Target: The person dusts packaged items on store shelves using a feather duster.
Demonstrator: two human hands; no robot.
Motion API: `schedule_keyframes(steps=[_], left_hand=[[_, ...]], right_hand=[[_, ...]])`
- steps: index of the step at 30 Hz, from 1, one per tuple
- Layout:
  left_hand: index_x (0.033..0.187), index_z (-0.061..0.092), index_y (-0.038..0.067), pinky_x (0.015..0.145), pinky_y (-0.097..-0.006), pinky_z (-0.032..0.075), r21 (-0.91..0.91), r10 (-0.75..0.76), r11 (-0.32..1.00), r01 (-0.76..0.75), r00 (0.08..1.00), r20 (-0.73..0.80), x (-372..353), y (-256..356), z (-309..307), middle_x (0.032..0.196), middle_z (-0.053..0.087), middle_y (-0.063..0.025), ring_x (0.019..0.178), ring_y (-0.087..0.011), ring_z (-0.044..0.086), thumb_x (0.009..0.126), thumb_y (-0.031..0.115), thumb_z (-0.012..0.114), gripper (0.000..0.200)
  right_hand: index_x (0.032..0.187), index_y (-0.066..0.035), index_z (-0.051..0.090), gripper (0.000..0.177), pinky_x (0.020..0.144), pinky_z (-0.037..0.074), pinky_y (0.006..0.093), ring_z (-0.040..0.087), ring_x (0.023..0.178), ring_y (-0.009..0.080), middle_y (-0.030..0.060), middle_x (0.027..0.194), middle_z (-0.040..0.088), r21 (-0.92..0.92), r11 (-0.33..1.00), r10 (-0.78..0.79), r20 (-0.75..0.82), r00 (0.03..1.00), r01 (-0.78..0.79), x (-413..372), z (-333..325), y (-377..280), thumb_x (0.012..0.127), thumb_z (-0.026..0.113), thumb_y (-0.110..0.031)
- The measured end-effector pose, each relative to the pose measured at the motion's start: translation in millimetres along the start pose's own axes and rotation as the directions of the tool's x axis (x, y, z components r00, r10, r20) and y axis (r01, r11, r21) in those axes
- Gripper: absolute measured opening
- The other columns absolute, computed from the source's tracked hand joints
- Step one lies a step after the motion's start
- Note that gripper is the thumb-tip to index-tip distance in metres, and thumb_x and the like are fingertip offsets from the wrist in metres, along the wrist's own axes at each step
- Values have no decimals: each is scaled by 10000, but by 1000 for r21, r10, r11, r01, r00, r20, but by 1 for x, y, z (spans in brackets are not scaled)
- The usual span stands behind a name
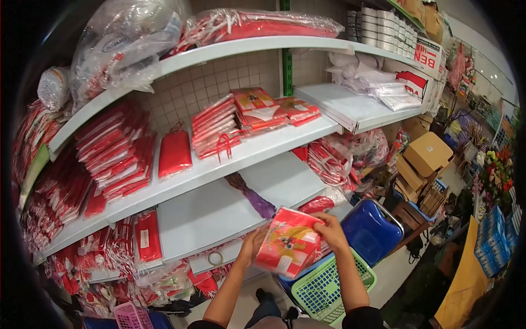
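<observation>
Holds a packet (290, 241), flat, squarish and glossy with red and yellow print, tilted between left hand (250, 249) and right hand (332, 230), in front of the smooth, pale lower shelf (192, 219) and above a green basket (313, 296) of openwork plastic. Clasps the left edge with left fingers bent close around it, partly hidden and blurred. Pinches the upper right corner with right thumb and fingers nearly together, with only the packet between. Has just beside it a slender purple bundle (259, 203) with brown stalks. Faces, higher up, layered red stacks (118, 148) in slick, wrinkled film and a single oblong pouch (175, 152). Has to the right a shiny, round-cornered blue chair (370, 233) and, beyond, a matte cardboard box (427, 153).
</observation>
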State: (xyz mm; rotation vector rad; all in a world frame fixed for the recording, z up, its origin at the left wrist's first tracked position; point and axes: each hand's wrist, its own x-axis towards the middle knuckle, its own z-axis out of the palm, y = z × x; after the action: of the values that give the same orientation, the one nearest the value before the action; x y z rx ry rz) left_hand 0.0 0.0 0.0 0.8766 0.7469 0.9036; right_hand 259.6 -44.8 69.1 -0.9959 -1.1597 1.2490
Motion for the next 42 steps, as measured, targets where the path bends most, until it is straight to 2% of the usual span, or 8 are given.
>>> schedule_keyframes(steps=[3, 12, 15, 18, 24, 31, 39, 42], left_hand=[[1315, 380, 41, 947, -387, 425, -245, -207, 946, 210, 978, 40, -33, 12, 15, 1247, 502, -150, 1086, -264, 539, 908, 507, 374, 619], [1244, 444, 34, 904, -402, 447, -532, -28, 846, -16, 997, -74, -20, 41, -46, 1196, 526, -145, 1042, -277, 544, 906, 505, 388, 582], [1204, 470, 24, 863, -403, 472, -524, 81, 833, -176, 977, -199, 7, 21, -96, 1131, 558, -144, 982, -274, 569, 907, 483, 405, 551], [1170, 491, 17, 804, -399, 504, -537, 122, 813, -227, 967, -223, 3, 45, -92, 1087, 576, -143, 921, -262, 593, 916, 413, 418, 476], [1135, 511, 16, 811, -434, 503, -642, 236, 678, -357, 933, -270, -5, 62, -78, 1047, 590, -149, 889, -294, 601, 899, 422, 420, 478], [1132, 512, 20, 823, -440, 495, -653, 328, 636, -412, 910, -254, -11, 49, -83, 1052, 588, -153, 909, -295, 593, 898, 417, 404, 474], [1129, 514, 24, 836, -446, 486, -662, 449, 623, -416, 884, -133, -21, 24, -84, 1058, 586, -158, 933, -296, 585, 897, 412, 387, 469], [1127, 515, 26, 841, -449, 483, -660, 510, 641, -393, 860, -17, -10, 8, -103, 1060, 585, -159, 942, -296, 582, 896, 409, 380, 468]], right_hand=[[1080, 38, 578, 360, 739, 458, 218, 571, 813, 93, 44, 933, 629, -16, 997, 80, 19, 997, -80, -4, 40, -1, 728, 524, -17], [1052, -64, 613, 284, 773, 443, 308, 547, 896, 144, 58, 979, 612, -266, 962, 31, -97, 995, -56, 116, 79, 73, 912, 479, -271], [1084, -21, 521, 433, 721, 472, 407, 588, 884, 323, 227, 933, 585, -887, 451, -128, -175, 976, -100, 136, 78, 141, 784, 619, -318], [1103, -21, 445, 518, 681, 474, 454, 581, 846, 405, 245, 820, 574, -950, 299, -133, -137, 982, -92, 138, 73, 191, 719, 661, -292], [1077, -4, 422, 459, 635, 461, 471, 576, 786, 442, 271, 832, 580, -743, 669, -128, -93, 987, 17, 128, 61, 218, 729, 611, -236], [1003, 12, 528, 385, 500, 390, 274, 476, 546, 134, 33, 671, 537, -347, 933, 72, -90, 993, -99, 47, 24, 161, 835, 573, -332], [979, -26, 622, 366, 568, 429, 314, 539, 570, 146, 83, 653, 604, -577, 817, -54, -37, 998, 23, -90, -40, 89, 807, 632, -350], [943, -3, 621, 356, 526, 423, 333, 550, 495, 227, 136, 589, 590, -855, 513, -79, 42, 996, 76, -114, -40, 49, 744, 679, -292]])
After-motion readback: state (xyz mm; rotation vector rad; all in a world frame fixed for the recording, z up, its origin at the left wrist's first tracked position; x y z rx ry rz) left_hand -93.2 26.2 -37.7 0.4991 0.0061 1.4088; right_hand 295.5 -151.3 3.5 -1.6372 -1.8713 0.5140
